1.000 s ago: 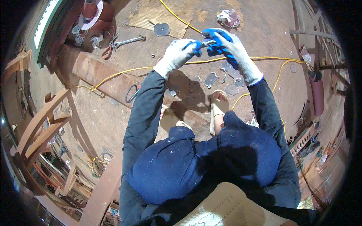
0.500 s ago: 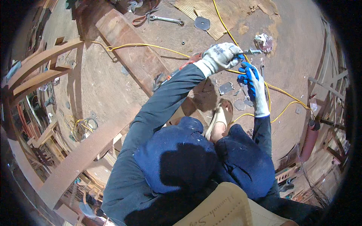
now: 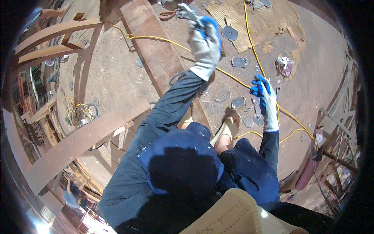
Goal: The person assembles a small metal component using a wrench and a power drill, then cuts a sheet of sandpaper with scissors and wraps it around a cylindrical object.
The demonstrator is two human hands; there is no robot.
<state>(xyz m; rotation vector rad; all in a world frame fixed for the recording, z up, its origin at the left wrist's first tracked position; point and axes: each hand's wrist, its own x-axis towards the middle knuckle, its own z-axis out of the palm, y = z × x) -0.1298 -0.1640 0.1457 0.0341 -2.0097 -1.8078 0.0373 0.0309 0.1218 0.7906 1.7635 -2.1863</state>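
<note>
Gripping wrench (image 3: 189,14) at 12 o'clock, apparently, left hand (image 3: 204,46) has swung away from right hand (image 3: 267,95). Right stays at 2 o'clock, fingers curled; cannot tell if holding anything. Earlier, hands nearly met at bolt, now unseen; two-handed work seems paused. Cord (image 3: 148,37) runs 11 to 3 o'clock; grey plate (image 3: 232,36) at 1.

A silver tool (image 3: 188,14) seemingly touches the left hand (image 3: 205,45).

glossy metal tool (image 3: 188,13), knitted cloth left glove (image 3: 205,50) and right glove (image 3: 266,97) with rubbery-looking blue coating, matt wooden plank (image 3: 145,39), ribbed cardboard sheet (image 3: 269,24), smooth plastic-looking yellow cord (image 3: 156,38), soft matt cloth trousers (image 3: 181,138)
</note>
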